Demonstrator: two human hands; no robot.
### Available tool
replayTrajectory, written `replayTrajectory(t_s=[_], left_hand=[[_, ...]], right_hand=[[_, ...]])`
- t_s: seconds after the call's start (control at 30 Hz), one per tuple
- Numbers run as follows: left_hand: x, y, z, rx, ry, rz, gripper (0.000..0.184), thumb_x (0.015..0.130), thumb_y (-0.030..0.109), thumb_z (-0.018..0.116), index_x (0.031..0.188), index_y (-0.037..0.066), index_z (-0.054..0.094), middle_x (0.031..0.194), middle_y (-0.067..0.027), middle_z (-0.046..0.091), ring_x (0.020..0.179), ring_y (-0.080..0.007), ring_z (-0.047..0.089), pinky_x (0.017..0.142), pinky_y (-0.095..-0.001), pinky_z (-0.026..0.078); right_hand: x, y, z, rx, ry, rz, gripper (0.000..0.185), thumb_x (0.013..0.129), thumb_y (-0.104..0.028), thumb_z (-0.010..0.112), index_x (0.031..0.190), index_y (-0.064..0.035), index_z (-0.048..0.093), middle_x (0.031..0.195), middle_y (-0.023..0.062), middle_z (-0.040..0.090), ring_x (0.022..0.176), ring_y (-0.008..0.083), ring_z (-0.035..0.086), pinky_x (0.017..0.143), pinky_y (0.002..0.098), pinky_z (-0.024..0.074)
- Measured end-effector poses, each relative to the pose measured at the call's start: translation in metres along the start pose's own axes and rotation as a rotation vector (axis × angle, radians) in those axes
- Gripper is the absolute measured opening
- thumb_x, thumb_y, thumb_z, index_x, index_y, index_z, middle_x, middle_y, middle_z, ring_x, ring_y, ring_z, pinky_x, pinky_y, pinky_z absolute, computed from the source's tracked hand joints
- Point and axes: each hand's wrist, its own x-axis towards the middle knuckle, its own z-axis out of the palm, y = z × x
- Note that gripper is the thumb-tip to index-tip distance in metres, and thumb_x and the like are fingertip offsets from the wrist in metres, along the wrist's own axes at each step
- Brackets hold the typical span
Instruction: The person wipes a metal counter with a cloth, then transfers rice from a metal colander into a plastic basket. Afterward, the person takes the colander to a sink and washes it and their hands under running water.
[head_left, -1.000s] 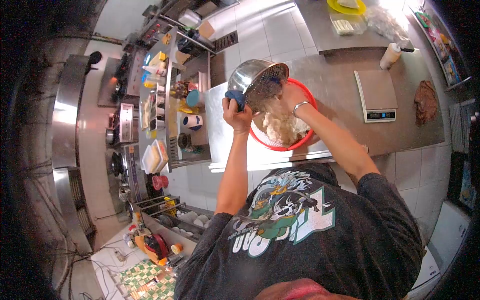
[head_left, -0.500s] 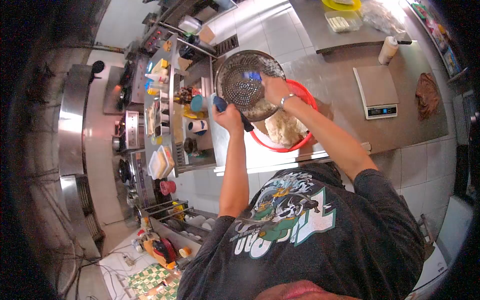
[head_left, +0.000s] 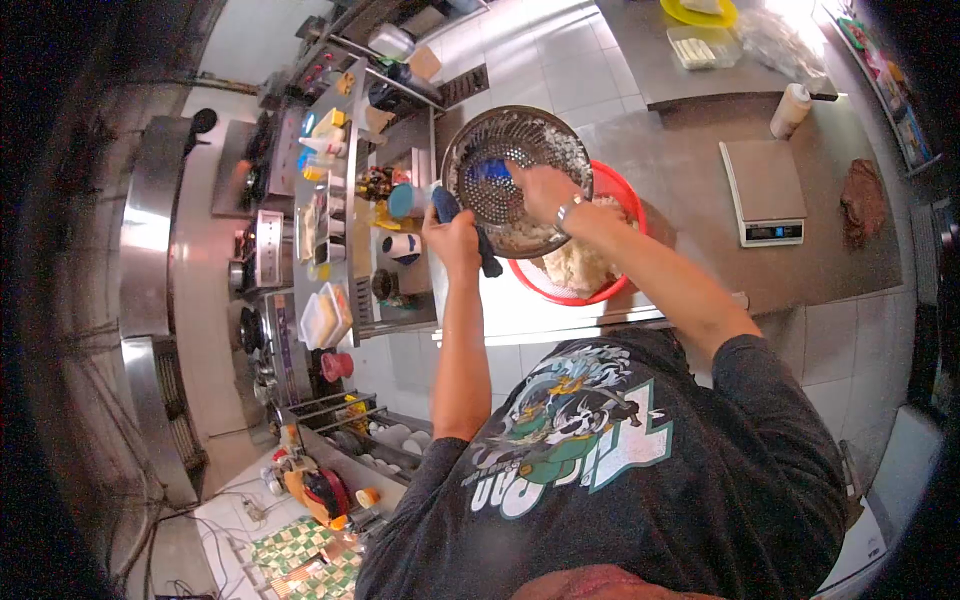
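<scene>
A perforated metal colander (head_left: 500,212) is tilted over the red basket (head_left: 633,196), with white grains, apparently cooked rice, stuck to its inner wall. My left hand (head_left: 453,240) grips its near left rim through a dark blue cloth (head_left: 484,245). Inside the colander, my right hand (head_left: 548,190) is closed around a small blue flat tool (head_left: 488,170), held against the perforated surface. Its exact kind is blurred. A large clump of rice (head_left: 580,265) lies in the basket below, partly hidden by the colander and my right forearm.
On the steel counter (head_left: 690,215) to the right are a digital scale (head_left: 763,190), a squeeze bottle (head_left: 791,110) and a brown cloth (head_left: 861,203). A plastic tray (head_left: 692,48) and a yellow plate (head_left: 715,18) sit farther back. Shelves with containers (head_left: 326,318) stand at left.
The colander has tipped more toward me, showing more rice on its inner wall. My right hand has moved the blue tool slightly down and left within it. My left hand keeps its grip.
</scene>
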Motion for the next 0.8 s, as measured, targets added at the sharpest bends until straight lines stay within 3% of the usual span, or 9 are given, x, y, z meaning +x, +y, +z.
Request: replayTrajectory(t_s=[0.1,0.27,0.33,0.4,0.43,0.47,0.53,0.7,0.8], left_hand=[[0.005,-0.014,-0.002,0.059,-0.011,0.031,0.023,0.065,-0.006,0.056,0.087,-0.001,0.059,0.075,0.0002,0.054,0.062,-0.0103,0.049,0.056,-0.0255,0.039],[0.001,-0.022,-0.01,0.186,-0.044,0.185,0.024,0.068,-0.004,0.057,0.092,0.001,0.058,0.078,0.0002,0.056,0.061,-0.0112,0.049,0.054,-0.0254,0.039],[-0.005,-0.01,-0.004,0.125,-0.064,0.145,0.02,0.068,-0.006,0.056,0.087,-0.002,0.06,0.08,-0.0013,0.057,0.071,-0.0112,0.051,0.064,-0.0249,0.041],[-0.007,-0.009,-0.004,0.242,-0.035,0.225,0.018,0.069,-0.006,0.056,0.086,-0.001,0.06,0.08,-0.0012,0.057,0.072,-0.0108,0.051,0.064,-0.0253,0.041],[-0.006,-0.008,-0.003,0.365,-0.015,0.299,0.017,0.069,-0.006,0.056,0.085,-0.001,0.06,0.079,-0.0011,0.057,0.073,-0.0104,0.05,0.065,-0.0258,0.041],[-0.004,-0.007,0.0,0.362,-0.018,0.301,0.017,0.069,-0.006,0.056,0.085,-0.001,0.06,0.079,-0.0011,0.057,0.073,-0.0104,0.05,0.065,-0.0258,0.041],[-0.014,0.0,0.005,0.265,-0.049,0.27,0.011,0.069,-0.005,0.057,0.079,-0.001,0.056,0.076,-0.0033,0.053,0.07,-0.0138,0.049,0.064,-0.0274,0.04],[-0.015,0.002,0.008,0.422,-0.01,0.528,0.013,0.067,-0.007,0.057,0.074,-0.002,0.048,0.076,-0.0096,0.045,0.066,-0.0248,0.047,0.06,-0.0303,0.038],[-0.022,0.001,0.008,0.493,0.027,0.695,0.014,0.065,-0.007,0.057,0.073,-0.002,0.046,0.076,-0.0119,0.043,0.065,-0.0294,0.046,0.059,-0.0318,0.038]], right_hand=[[-0.025,-0.004,-0.004,-0.158,-0.356,-0.117,0.051,0.086,-0.009,0.049,0.137,-0.0116,0.051,0.09,0.0253,0.065,0.084,0.0395,0.066,0.076,0.0507,0.0516],[-0.018,0.013,-0.002,-0.006,-0.054,0.038,0.048,0.088,-0.009,0.045,0.135,-0.0116,0.052,0.096,0.0247,0.066,0.091,0.0387,0.067,0.08,0.0488,0.0527],[-0.024,0.021,0.0,0.027,-0.015,0.02,0.048,0.089,-0.009,0.045,0.137,-0.0117,0.051,0.097,0.0246,0.066,0.091,0.0386,0.066,0.08,0.0486,0.0529],[-0.042,0.024,-0.001,-0.187,-0.391,0.027,0.05,0.089,-0.008,0.042,0.138,-0.0101,0.048,0.097,0.0253,0.065,0.088,0.0393,0.066,0.076,0.0482,0.0528],[-0.048,0.003,-0.029,-0.203,-0.423,0.029,0.052,0.088,-0.006,0.043,0.14,-0.0086,0.046,0.099,0.0264,0.064,0.088,0.0397,0.065,0.075,0.0471,0.0526],[-0.044,0.007,-0.025,-0.204,-0.42,0.031,0.052,0.088,-0.006,0.043,0.14,-0.0086,0.046,0.099,0.0264,0.064,0.088,0.0397,0.065,0.075,0.0471,0.0526],[-0.038,0.017,-0.013,-0.034,0.127,-0.074,0.056,0.085,-0.003,0.045,0.141,-0.0089,0.046,0.101,0.0271,0.064,0.09,0.0391,0.066,0.078,0.0459,0.0534],[-0.032,0.062,0.028,-0.119,-0.209,0.056,0.061,0.078,-0.008,0.057,0.138,-0.0075,0.049,0.088,0.0254,0.065,0.081,0.0408,0.065,0.071,0.0502,0.0522],[-0.039,0.058,0.0,-0.046,0.02,0.171,0.051,0.079,-0.009,0.056,0.13,-0.0034,0.054,0.092,0.0239,0.066,0.083,0.041,0.065,0.077,0.05,0.0527]])
